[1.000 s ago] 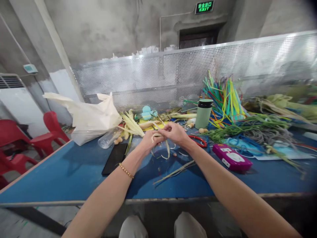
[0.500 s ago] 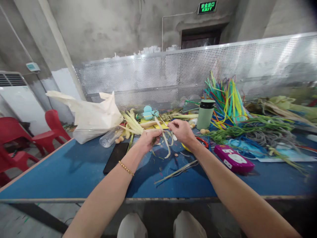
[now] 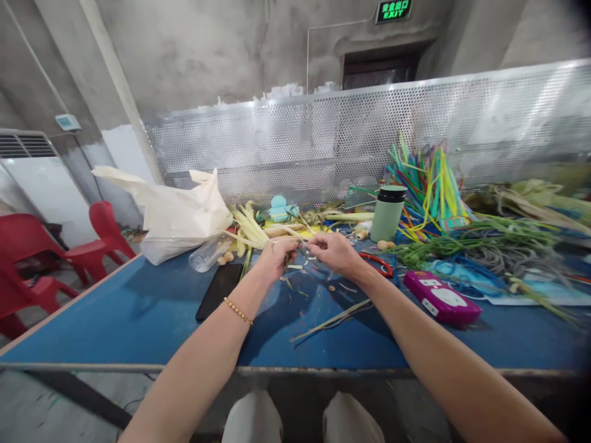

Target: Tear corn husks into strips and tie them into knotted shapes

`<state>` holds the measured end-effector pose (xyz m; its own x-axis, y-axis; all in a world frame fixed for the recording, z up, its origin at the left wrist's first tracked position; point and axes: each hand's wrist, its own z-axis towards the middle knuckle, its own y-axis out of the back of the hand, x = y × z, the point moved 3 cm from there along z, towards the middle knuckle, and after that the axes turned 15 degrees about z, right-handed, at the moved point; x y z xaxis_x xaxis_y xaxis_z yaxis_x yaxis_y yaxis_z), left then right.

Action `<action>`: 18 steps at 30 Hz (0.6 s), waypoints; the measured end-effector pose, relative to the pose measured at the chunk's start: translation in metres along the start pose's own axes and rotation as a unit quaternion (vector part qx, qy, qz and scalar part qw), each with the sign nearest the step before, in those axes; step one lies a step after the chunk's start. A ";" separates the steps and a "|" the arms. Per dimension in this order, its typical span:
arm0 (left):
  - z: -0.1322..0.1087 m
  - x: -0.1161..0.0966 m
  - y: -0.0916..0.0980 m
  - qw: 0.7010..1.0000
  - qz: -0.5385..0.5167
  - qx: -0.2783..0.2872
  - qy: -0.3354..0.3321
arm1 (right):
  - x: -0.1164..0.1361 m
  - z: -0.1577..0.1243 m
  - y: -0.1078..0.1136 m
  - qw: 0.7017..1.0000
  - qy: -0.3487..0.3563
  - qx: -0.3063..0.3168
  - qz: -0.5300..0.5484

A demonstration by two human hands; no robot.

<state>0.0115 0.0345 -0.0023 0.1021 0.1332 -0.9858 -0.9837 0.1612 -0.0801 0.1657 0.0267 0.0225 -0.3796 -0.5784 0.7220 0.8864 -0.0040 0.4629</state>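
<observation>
My left hand [image 3: 279, 258] is closed around a bundle of pale husk strips [image 3: 252, 231], whose loose ends fan out to its left. Close beside it, my right hand [image 3: 333, 251] pinches a thin pale strand at the bundle's end; the fingertips of both hands nearly meet. Under and in front of them, small scraps and long dry stalks [image 3: 330, 321] lie on the blue table [image 3: 152, 320]. A black phone [image 3: 219, 291] rests left of my left forearm.
A white plastic bag [image 3: 184, 209] and a clear bottle [image 3: 203, 255] stand left. To the right are a green cup [image 3: 388, 215], red-handled scissors [image 3: 378, 264], a purple box [image 3: 442, 298], colourful strips [image 3: 429, 191] and green stems [image 3: 484, 240]. A perforated metal panel [image 3: 277, 147] rises behind.
My right hand has moved left and slightly down, up to my left hand. The wide pale strip that hung between the hands no longer hangs there. The view has shifted slightly.
</observation>
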 end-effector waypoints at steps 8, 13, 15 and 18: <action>-0.005 -0.005 -0.004 1.000 0.023 0.011 0.005 | -0.001 -0.002 0.000 0.984 -0.051 0.018 0.171; -0.006 -0.005 -0.004 1.000 0.021 0.007 -0.012 | 0.002 -0.004 0.000 0.980 -0.059 0.044 0.184; -0.005 -0.004 -0.004 1.000 0.021 0.005 -0.016 | 0.001 -0.004 -0.001 0.981 -0.054 0.048 0.178; -0.004 -0.001 -0.004 1.000 0.022 0.000 -0.008 | -0.003 -0.001 -0.003 0.986 -0.052 0.030 0.157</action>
<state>0.0147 0.0298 -0.0011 0.0609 0.1556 -0.9859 -0.9871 0.1557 -0.0364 0.1647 0.0276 0.0182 -0.1161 -0.4566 0.8821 0.9486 0.2121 0.2347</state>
